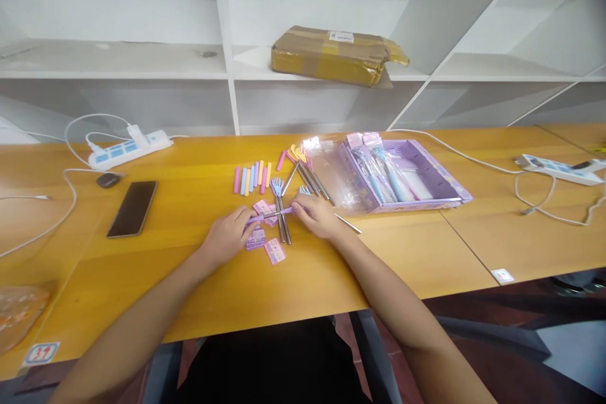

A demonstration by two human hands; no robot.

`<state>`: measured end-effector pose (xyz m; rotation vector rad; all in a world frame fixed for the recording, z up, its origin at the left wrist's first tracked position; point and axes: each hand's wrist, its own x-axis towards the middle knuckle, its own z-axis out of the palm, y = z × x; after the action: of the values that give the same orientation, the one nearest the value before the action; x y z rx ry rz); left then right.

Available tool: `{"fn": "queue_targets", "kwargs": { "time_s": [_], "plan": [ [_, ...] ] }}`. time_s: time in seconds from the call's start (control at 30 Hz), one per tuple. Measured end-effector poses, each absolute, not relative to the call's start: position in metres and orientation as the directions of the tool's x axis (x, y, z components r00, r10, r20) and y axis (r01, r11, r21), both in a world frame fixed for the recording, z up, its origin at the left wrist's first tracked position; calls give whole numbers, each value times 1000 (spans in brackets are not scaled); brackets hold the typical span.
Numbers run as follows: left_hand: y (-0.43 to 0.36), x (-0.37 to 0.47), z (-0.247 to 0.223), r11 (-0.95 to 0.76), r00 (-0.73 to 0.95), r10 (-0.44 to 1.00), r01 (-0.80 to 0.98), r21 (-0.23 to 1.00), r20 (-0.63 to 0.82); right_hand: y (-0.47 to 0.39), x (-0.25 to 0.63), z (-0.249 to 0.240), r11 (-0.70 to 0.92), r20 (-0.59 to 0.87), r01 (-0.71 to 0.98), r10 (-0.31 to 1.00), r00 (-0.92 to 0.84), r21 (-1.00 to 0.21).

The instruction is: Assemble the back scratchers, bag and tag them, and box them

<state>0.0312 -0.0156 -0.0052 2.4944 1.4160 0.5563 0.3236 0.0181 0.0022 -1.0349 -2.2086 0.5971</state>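
Observation:
A purple stick with a metal middle [271,215] lies sideways between my two closed hands. My left hand [227,235] grips its purple handle end, and my right hand [313,214] pinches the other purple end. Beneath it, blue-headed metal scratchers [283,227] lie on the table beside small pink and purple cards [275,251]. Behind my hands is a row of pink, blue, yellow and purple tubes [252,180]. Yellow and pink scratcher heads [297,153] with metal rods fan out to the right of the row.
A purple box [428,205] with bagged scratchers stands right, beside clear plastic bags [338,180]. A phone [132,209] and power strip [130,149] are left; another strip [563,170] is far right. A taped carton [331,53] rests on the shelf.

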Motion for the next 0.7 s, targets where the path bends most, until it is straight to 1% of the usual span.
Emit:
{"fn": "queue_targets", "kwargs": {
  "time_s": [0.13, 0.27, 0.33, 0.37, 0.4, 0.43, 0.5, 0.57, 0.6, 0.63, 0.7],
  "plan": [
    [-18, 32, -3, -498, 454, 867, 778, 384, 207, 20, 330, 2, 603, 331, 516, 784, -525, -608],
    [-19, 30, 0, -475, 440, 879, 778, 412, 183, 26, 339, -2, 637, 361, 487, 756, -547, -597],
    [-18, 29, 1, -458, 426, 888, 779, 429, 175, 32, 347, -2, 618, 383, 537, 782, -491, -574],
    [-17, 29, 1, -447, 415, 893, 778, 442, 173, 35, 352, -3, 580, 397, 602, 814, -423, -549],
    [-16, 28, 1, -432, 399, 901, 776, 460, 173, 39, 357, -3, 511, 409, 690, 852, -327, -513],
    [-15, 28, 1, -414, 381, 909, 772, 482, 172, 43, 363, -3, 409, 415, 784, 884, -213, -468],
    [-13, 28, 0, -376, 344, 925, 763, 526, 163, 49, 376, -5, 144, 397, 922, 918, 11, -359],
    [-12, 27, -1, -343, 316, 937, 754, 561, 147, 54, 388, -7, -86, 331, 966, 929, 166, -242],
    [-11, 27, -2, -330, 306, 941, 749, 574, 143, 56, 393, -8, -162, 289, 968, 934, 212, -190],
    [-11, 26, -3, -323, 298, 944, 744, 585, 142, 57, 398, -8, -211, 249, 966, 938, 243, -146],
    [-11, 25, -5, -315, 283, 947, 731, 606, 151, 60, 403, -9, -268, 192, 958, 940, 283, -97]
  ]
}}
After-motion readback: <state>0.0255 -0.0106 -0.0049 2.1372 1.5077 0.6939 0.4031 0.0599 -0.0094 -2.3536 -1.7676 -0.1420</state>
